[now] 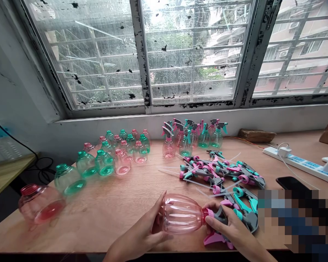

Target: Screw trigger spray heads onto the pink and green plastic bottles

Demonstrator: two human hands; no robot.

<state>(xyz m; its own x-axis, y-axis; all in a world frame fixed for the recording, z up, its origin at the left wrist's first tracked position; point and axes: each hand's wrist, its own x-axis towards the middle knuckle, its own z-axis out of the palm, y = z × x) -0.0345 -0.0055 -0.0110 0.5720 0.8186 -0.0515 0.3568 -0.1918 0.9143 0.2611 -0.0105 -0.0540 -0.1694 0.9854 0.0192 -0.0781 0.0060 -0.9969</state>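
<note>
My left hand (146,229) wraps round the base of a clear pink plastic bottle (182,213) that lies on its side near the table's front edge. My right hand (231,227) grips the grey and pink trigger spray head (217,227) at the bottle's neck. A pile of loose spray heads (221,174) in pink, teal and grey lies just beyond my right hand. Several empty pink and green bottles (109,160) without heads stand to the left. Several bottles fitted with spray heads (192,138) stand at the back by the wall.
The wooden table (120,203) runs under a barred window. A white power strip (300,162) with a plug and a black phone (292,182) lie at the right. A pixelated patch covers the lower right. One pink bottle (41,203) sits near the left edge.
</note>
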